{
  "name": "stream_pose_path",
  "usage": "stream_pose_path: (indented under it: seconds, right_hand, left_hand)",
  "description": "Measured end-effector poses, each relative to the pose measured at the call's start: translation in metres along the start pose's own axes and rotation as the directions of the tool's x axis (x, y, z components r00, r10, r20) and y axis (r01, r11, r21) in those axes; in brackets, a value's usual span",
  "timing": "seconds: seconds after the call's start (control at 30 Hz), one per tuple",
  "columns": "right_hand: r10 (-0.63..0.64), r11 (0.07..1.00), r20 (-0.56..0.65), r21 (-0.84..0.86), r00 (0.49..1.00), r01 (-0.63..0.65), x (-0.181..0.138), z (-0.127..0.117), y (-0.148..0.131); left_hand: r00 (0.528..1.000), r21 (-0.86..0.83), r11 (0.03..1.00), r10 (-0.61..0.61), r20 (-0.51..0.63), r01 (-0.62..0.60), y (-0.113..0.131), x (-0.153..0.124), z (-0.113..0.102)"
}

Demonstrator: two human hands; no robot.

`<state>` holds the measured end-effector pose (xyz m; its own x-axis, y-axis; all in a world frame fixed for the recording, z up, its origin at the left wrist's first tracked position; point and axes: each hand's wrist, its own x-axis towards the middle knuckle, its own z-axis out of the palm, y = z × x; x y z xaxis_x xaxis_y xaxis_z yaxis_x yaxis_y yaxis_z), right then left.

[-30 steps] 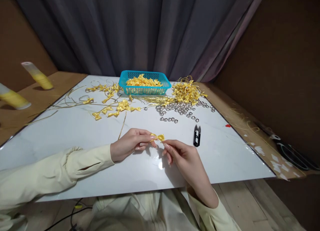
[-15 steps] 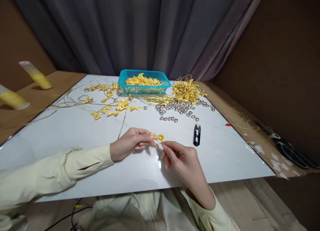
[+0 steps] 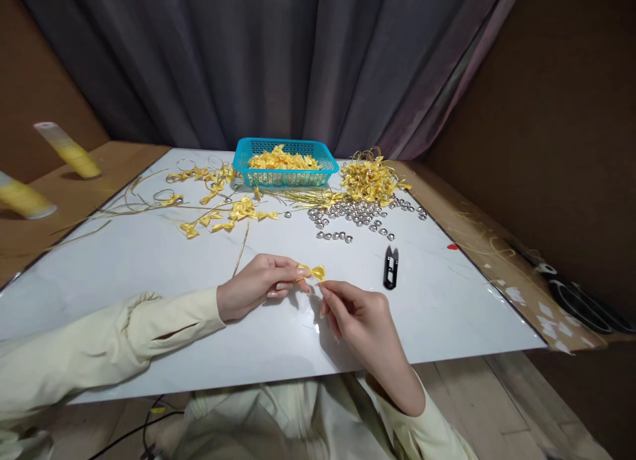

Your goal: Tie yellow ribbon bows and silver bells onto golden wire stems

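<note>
A small yellow ribbon bow is pinched at its left loop between the thumb and fingers of my left hand, a little above the white tabletop. Just below the bow's right loop, the thumb and forefinger of my right hand are pressed together. Whatever lies between those fingertips is too small to make out. A piece of gold cord lies behind my left hand. To the right of my right hand rest black thread snips, points facing away from me.
A turquoise basket holds yellow bows at the back. Beside it is a heap of bows with gold cords, with silvery beads in front. Loose bows lie left. Ribbon-wound tubes and large black-handled scissors flank the tabletop.
Both hands stay almost in place with the bow between them. The whole view has shifted very slightly; nothing was picked up or let go.
</note>
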<state>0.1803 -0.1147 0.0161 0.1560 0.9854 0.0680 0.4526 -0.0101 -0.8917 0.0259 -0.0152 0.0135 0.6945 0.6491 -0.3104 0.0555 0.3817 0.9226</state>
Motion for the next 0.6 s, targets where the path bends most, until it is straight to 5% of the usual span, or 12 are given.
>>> stream_pose_path:
  seconds: [0.6]
  right_hand:
    - [-0.268,0.942,-0.104,-0.235,0.958,0.238,-0.002,0.012,0.008]
  left_hand:
    - [0.999,-0.057,0.998,-0.04,-0.013,0.039,0.001,0.002,0.0]
